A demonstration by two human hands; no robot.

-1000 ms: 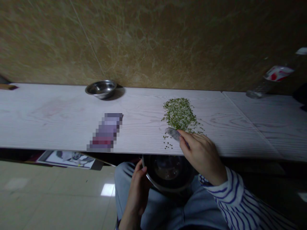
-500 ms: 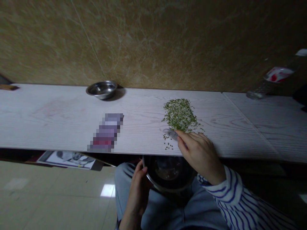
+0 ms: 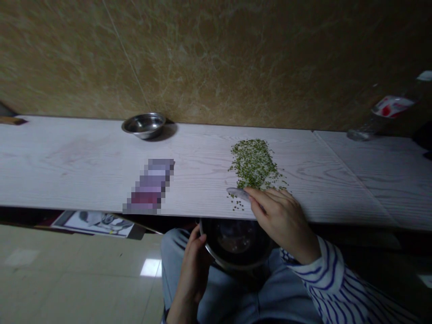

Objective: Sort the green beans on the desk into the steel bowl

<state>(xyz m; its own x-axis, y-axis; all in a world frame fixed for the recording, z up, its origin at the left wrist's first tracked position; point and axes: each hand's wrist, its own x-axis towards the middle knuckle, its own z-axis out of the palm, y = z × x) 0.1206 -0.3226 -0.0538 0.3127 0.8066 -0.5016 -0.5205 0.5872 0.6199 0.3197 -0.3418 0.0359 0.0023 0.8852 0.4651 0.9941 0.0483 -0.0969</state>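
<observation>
My right hand (image 3: 280, 216) is closed on a greyish spoon (image 3: 237, 193), whose rounded end points left and whose handle is hidden in my fingers. It rests low over the near side of a spread of small green beans (image 3: 254, 162) on the white wood-grain table. A few loose beans lie just below the spoon, close to the front edge. My left hand (image 3: 196, 256) grips the left rim of a metal basin (image 3: 232, 263), which sits over my lap under the table edge. The basin's inside is dark, with a few small light specks.
A small steel bowl (image 3: 144, 126) stands at the back left by the wall. Nearer lies a pixelated flat item (image 3: 150, 186). A clear bottle with a red and white label (image 3: 393, 106) stands at the far right. Under the table, a printed sheet (image 3: 97, 223) sticks out.
My right hand has brought the spoon slightly toward the front edge, and its end is now turned flatter. My left hand and the basin stay nearly in place.
</observation>
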